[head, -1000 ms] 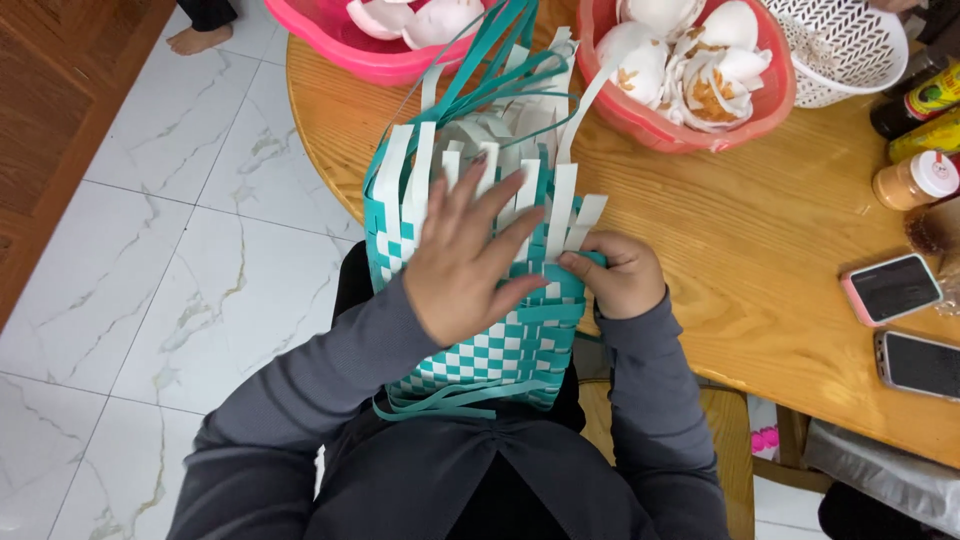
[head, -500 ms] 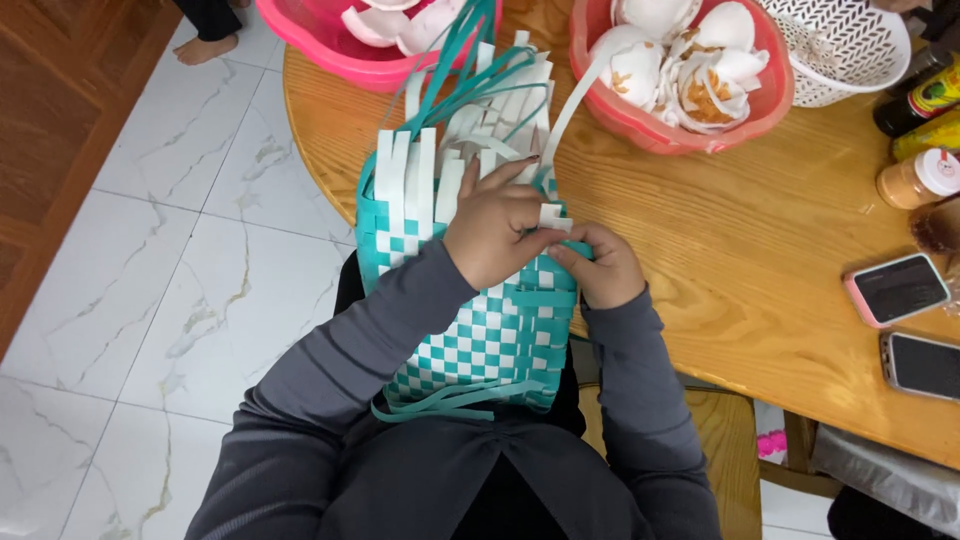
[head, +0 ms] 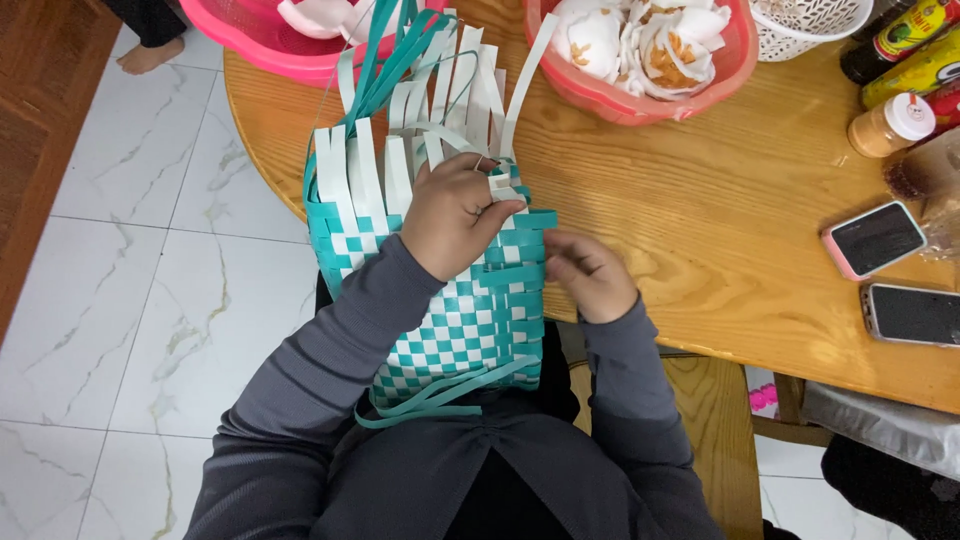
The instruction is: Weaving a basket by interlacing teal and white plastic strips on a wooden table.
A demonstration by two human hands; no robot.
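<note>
A half-woven basket (head: 470,320) of teal and white plastic strips rests on my lap against the edge of the wooden table (head: 700,220). Loose white strips (head: 400,160) and teal strips (head: 385,60) stand up from its top. My left hand (head: 455,215) lies over the basket's upper edge, its fingertips pinching white strips. My right hand (head: 590,275) grips the basket's right side, fingers curled on the teal weave.
A pink bowl (head: 290,55) and a red bowl (head: 640,95) hold white scraps at the far table edge. A white lattice basket (head: 805,30), bottles (head: 900,45) and a jar (head: 890,125) stand far right. Two phones (head: 875,238) (head: 912,314) lie right. A bare foot (head: 150,55) rests on the tile floor.
My left hand has curled from a flat spread over the weave to pinching strips at the top edge. The right hand has slid down along the basket's right side.
</note>
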